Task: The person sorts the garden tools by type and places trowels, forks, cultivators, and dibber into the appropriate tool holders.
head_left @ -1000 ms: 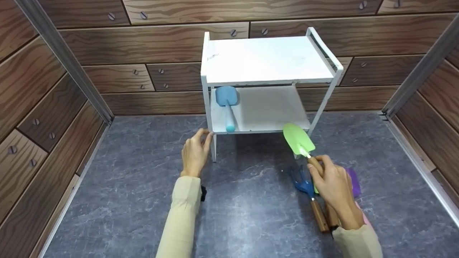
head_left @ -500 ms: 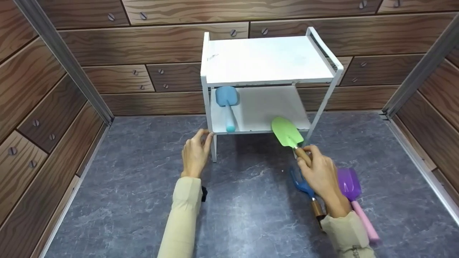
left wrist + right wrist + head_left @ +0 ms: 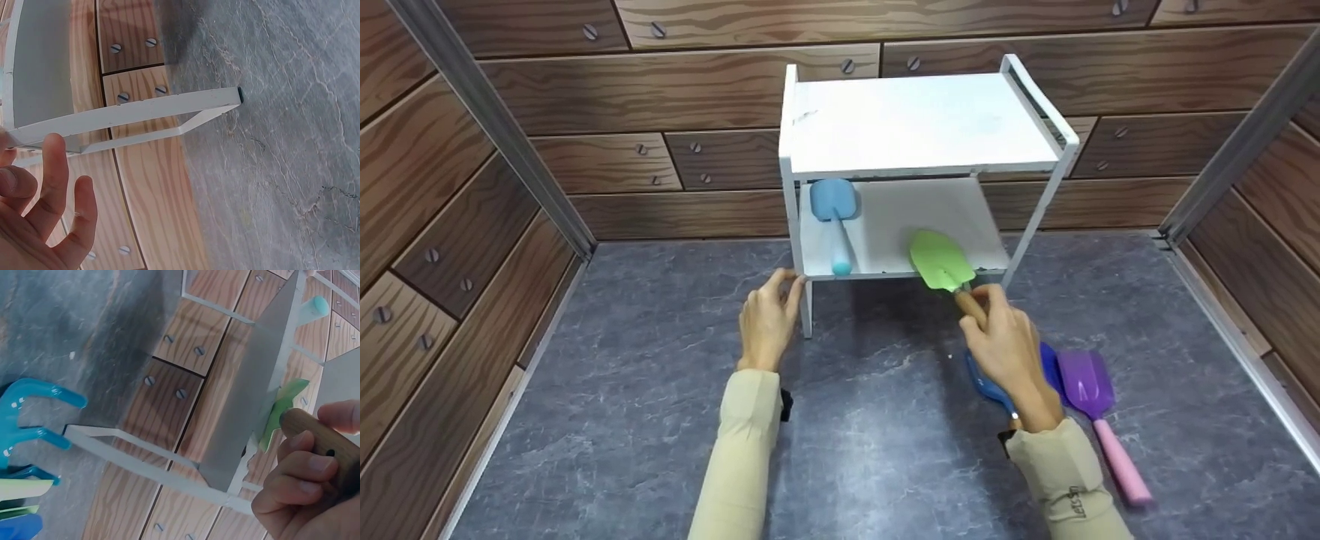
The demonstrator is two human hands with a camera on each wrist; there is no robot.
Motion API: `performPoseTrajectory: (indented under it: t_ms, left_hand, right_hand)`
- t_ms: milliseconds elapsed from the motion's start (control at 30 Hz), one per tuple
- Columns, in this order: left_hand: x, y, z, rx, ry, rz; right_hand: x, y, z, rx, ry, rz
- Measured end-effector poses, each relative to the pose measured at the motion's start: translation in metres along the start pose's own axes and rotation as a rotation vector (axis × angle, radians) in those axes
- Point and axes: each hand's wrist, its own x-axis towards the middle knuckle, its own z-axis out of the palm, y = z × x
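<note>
My right hand [image 3: 1006,349] grips the wooden handle of a green garden trowel [image 3: 939,259]. The blade is over the front edge of the lower shelf of a white two-tier rack [image 3: 922,124]; whether it touches the shelf I cannot tell. With thumb and index finger, my left hand [image 3: 765,322] pinches the rack's left front post, at the lower shelf's corner. The other fingers are bent and apart from the frame in the left wrist view. A light blue scoop [image 3: 834,201] lies on the left of the lower shelf, handle toward me.
Right of the rack, on the grey marbled floor [image 3: 660,435], lie a purple scoop [image 3: 1086,379] with a pink handle and a blue hand fork [image 3: 28,391], partly hidden by my right arm in the head view. More green and blue tools show beside the fork. Wood-patterned walls [image 3: 645,90] enclose the space.
My right hand has carried the green trowel left and forward, from above the floor tools to over the lower shelf's front edge. My left hand has stayed at the rack's corner.
</note>
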Motion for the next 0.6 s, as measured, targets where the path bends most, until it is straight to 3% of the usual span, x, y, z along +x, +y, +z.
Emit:
performPoseTrajectory:
  t_ms: [433,600]
  left_hand:
    - [-0.001,0.0,0.001,0.001,-0.011,-0.007]
    - [0.0,-0.001,0.001,0.004,0.0,-0.006]
  right_hand:
    - [0.022,-0.018,0.016,0.048,0.037,0.055]
    - [0.029,-0.024,0.017,0.091,-0.019,0.089]
